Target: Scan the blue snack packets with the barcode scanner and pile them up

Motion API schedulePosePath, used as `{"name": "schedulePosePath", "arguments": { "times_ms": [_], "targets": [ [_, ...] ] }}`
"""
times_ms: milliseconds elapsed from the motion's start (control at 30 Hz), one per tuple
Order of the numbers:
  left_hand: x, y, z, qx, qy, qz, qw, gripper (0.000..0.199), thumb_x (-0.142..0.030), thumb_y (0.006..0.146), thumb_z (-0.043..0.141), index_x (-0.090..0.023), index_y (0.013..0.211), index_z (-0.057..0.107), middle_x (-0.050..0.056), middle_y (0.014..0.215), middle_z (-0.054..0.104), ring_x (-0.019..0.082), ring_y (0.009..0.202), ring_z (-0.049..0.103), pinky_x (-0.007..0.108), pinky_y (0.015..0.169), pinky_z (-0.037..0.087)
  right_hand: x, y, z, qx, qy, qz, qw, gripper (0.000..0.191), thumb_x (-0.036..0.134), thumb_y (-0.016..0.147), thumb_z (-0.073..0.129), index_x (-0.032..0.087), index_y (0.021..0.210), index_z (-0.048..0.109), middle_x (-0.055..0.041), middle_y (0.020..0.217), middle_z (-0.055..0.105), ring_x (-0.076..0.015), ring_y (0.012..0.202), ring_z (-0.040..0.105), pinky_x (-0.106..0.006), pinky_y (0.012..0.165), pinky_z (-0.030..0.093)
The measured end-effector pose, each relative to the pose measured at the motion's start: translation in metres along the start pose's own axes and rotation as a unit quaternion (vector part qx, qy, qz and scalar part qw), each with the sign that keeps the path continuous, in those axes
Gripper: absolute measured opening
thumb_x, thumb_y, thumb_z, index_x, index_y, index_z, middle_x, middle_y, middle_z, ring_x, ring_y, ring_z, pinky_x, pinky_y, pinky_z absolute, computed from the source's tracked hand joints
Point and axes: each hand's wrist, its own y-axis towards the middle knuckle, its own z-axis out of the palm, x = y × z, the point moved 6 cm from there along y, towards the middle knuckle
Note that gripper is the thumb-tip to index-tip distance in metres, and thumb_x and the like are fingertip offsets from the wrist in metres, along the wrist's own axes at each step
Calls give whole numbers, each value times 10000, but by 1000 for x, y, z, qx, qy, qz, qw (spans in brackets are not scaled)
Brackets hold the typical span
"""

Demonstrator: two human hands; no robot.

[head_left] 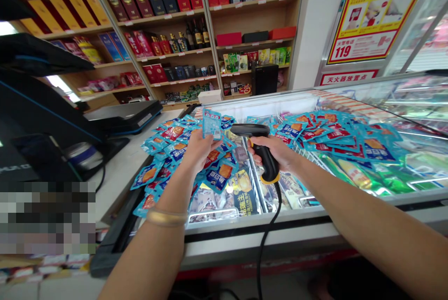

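My left hand (199, 150) is closed on a small blue snack packet (211, 123), held upright with its printed back toward me. To its right, my right hand (275, 150) grips the handle of a black barcode scanner (269, 162) with yellow trim. The scanner's head points left toward the packet, a small gap apart from it. Below and around my left hand lies a pile of blue and red snack packets (177, 150) on the freezer's glass top. A second pile of such packets (336, 134) lies to the right of the scanner.
A chest freezer (224, 244) spans the front, with frozen goods under its glass. The scanner's cable (265, 239) hangs over its front edge. At left stand a black scale (122, 115) and a checkout machine (45, 104). Shelves (168, 15) of boxes and bottles line the back.
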Motion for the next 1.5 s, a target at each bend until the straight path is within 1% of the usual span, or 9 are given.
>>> {"name": "schedulePosePath", "arguments": {
  "times_ms": [500,700,800,933,1067,1167,1300,1400,1500],
  "targets": [
    [3,-1,1,1,32,-7,999,150,-115,703,537,-164,831,597,0,793,683,131,787,676,424,958,525,-3,0,2,15,-2,16,1000,216,323,713,711,151,728,582,1,632,554,-81,444,460,-226,416,389],
    [7,2,13,16,118,51,992,167,-154,748,490,-171,860,612,27,840,683,183,826,685,400,877,556,10,2,-12,-31,39,-15,999,198,322,719,692,160,745,581,12,614,533,-78,449,444,-213,416,386],
    [3,3,36,43,272,93,957,247,-151,781,468,-171,951,646,66,875,696,254,860,691,436,861,548,24,1,-35,-82,65,-45,994,198,323,725,685,160,743,574,13,610,523,-74,454,438,-203,415,385],
    [-9,0,85,80,457,151,873,499,-98,816,422,-168,1290,561,129,1084,699,301,1060,646,420,954,480,47,-12,-73,-136,78,-95,983,189,314,726,685,171,751,563,10,619,523,-77,460,429,-204,413,387],
    [0,2,140,128,547,124,818,623,-57,825,404,-115,1445,382,189,1161,671,301,1105,628,401,949,465,64,-34,-112,-189,77,-132,970,176,310,727,673,184,736,552,5,614,514,-88,464,426,-214,405,395],
    [19,3,183,186,547,106,809,612,-103,860,416,-111,1466,328,211,1317,578,300,1237,546,408,1020,413,74,-47,-133,-214,86,-158,960,162,298,727,663,185,723,547,3,615,514,-88,465,423,-213,400,399],
    [43,3,222,229,538,71,808,705,-440,907,452,-141,1504,225,227,1559,240,384,1440,222,568,1129,227,81,-56,-143,-220,105,-175,954,167,303,723,664,191,722,540,6,616,513,-87,462,422,-217,407,418],
    [49,2,230,227,540,70,807,798,-583,879,442,-184,1516,173,217,1592,122,415,1463,59,640,1123,145,83,-56,-141,-209,107,-188,954,196,322,720,680,198,732,530,17,614,514,-86,461,431,-218,415,428],
    [42,0,219,220,537,93,809,791,-581,878,455,-217,1517,164,189,1607,53,412,1464,-6,638,1132,109,83,-54,-138,-191,97,-193,958,221,342,727,694,203,743,523,23,610,516,-84,464,441,-216,421,434]
  ]
}}
